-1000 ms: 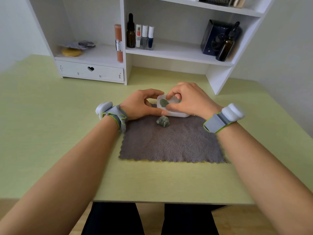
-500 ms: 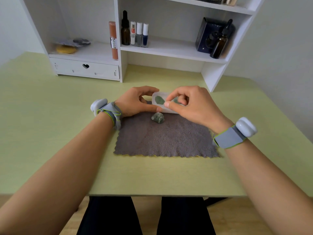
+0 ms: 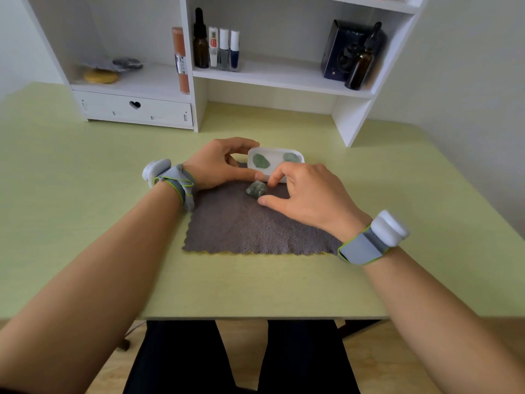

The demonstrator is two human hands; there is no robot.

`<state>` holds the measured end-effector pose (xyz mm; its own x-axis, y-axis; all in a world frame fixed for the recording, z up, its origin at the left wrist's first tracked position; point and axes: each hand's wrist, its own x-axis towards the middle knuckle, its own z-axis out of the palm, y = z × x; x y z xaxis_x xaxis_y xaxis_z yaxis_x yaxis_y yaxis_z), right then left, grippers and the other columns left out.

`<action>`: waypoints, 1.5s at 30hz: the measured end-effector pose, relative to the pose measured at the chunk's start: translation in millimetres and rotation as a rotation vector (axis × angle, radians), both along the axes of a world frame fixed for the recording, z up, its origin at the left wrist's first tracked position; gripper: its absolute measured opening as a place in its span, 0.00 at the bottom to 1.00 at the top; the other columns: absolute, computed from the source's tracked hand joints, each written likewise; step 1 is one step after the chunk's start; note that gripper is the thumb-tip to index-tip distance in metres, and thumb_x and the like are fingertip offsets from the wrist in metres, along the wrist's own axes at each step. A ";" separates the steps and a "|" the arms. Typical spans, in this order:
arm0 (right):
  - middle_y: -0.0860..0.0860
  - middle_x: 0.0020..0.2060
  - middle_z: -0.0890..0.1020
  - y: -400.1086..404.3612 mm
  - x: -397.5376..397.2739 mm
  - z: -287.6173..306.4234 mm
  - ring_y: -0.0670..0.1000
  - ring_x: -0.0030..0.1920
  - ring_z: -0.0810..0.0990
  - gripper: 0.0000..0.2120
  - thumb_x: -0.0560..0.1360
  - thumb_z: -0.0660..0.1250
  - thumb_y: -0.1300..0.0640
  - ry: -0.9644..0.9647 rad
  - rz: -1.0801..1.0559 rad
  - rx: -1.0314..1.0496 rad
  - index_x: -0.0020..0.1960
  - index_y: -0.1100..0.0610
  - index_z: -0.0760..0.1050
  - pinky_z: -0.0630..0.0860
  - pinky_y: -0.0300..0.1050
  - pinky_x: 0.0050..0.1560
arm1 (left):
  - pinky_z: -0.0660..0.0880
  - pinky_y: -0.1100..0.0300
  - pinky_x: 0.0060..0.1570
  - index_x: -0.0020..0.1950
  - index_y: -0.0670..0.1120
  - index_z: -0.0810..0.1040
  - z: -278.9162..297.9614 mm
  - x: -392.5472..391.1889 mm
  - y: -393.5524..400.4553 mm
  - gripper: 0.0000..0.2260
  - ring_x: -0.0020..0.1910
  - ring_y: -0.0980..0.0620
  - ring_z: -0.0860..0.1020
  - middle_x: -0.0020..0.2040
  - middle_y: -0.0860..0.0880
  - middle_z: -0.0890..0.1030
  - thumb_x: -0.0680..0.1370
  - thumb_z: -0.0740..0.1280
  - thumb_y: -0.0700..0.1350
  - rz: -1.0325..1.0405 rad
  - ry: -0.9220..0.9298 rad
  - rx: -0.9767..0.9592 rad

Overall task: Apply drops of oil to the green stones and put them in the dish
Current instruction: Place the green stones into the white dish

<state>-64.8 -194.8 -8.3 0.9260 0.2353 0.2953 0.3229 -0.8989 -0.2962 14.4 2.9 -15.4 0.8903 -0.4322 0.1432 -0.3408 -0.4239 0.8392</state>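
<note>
Right grip [image 3: 298, 191]: thumb and index finger spread on either side of the rough grey-green stone [image 3: 256, 189], thumb tip at its near right edge, index tip at its far right side, touching or about to touch, not clearly lifting; the other fingers are curled. The stone sits on the far part of the grey fuzzy cloth with yellow scalloped edge [image 3: 255, 226]. Left grip [image 3: 218, 163]: thumb and index finger hold the left end of the white oblong dish [image 3: 272, 177], thumb along the near rim, index over the far corner. The dish rests at the cloth's far edge, just behind the loose stone. Inside it lie two flat green stones, one on the left [image 3: 260, 161], one on the right [image 3: 291, 157], apart from each other. Both wrists wear grey bands with lime trim, each carrying a white pod. The cloth lies on a pale green desk [image 3: 85, 194]. At the back of the desk stands a white shelf unit [image 3: 272, 78] with a heart-cutout drawer. On its shelf: a dark amber dropper bottle [image 3: 200, 42] beside three small nail polish bottles, an orange tube at the divider, and another brown dropper bottle [image 3: 362, 61] in front of a dark blue box on the right. A yellow round thing lies on the left shelf.
</note>
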 end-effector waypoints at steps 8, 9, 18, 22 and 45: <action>0.42 0.24 0.71 2.0 2.3 -6.4 0.49 0.34 0.75 0.15 0.68 0.73 0.34 -0.041 0.005 -0.031 0.45 0.42 0.74 0.74 0.45 0.38 | 0.72 0.74 0.38 0.67 0.48 0.75 -4.7 3.9 0.1 0.27 0.28 0.64 0.71 0.60 0.54 0.80 0.69 0.77 0.46 0.001 -0.005 -0.011; 0.42 0.24 0.70 2.5 2.3 -7.1 0.49 0.34 0.76 0.15 0.68 0.72 0.34 -0.040 0.004 -0.035 0.45 0.42 0.74 0.77 0.47 0.41 | 0.72 0.74 0.38 0.67 0.49 0.75 -5.0 4.4 0.1 0.27 0.28 0.63 0.71 0.60 0.54 0.80 0.69 0.77 0.46 0.002 -0.006 -0.010; 0.42 0.23 0.69 5.4 3.3 -12.0 0.49 0.32 0.74 0.14 0.68 0.72 0.36 -0.090 -0.001 -0.029 0.42 0.41 0.70 0.78 0.47 0.41 | 0.73 0.71 0.41 0.67 0.48 0.74 -3.7 2.6 -0.7 0.28 0.32 0.58 0.72 0.60 0.53 0.80 0.69 0.77 0.46 0.006 -0.014 0.007; 0.42 0.23 0.68 6.6 2.5 -12.1 0.49 0.31 0.73 0.13 0.68 0.72 0.37 -0.114 0.004 -0.027 0.41 0.42 0.71 0.71 0.44 0.36 | 0.73 0.70 0.42 0.67 0.48 0.74 -2.3 1.1 -0.5 0.28 0.33 0.58 0.72 0.60 0.53 0.80 0.69 0.77 0.46 0.005 -0.019 0.017; 0.43 0.17 0.66 -28.8 15.3 19.1 0.45 0.22 0.63 0.08 0.70 0.78 0.54 0.022 0.016 0.321 0.44 0.54 0.81 0.66 0.34 0.31 | 0.75 0.73 0.44 0.68 0.49 0.74 -3.5 3.8 1.1 0.29 0.29 0.67 0.74 0.59 0.54 0.79 0.68 0.77 0.48 0.002 0.002 -0.016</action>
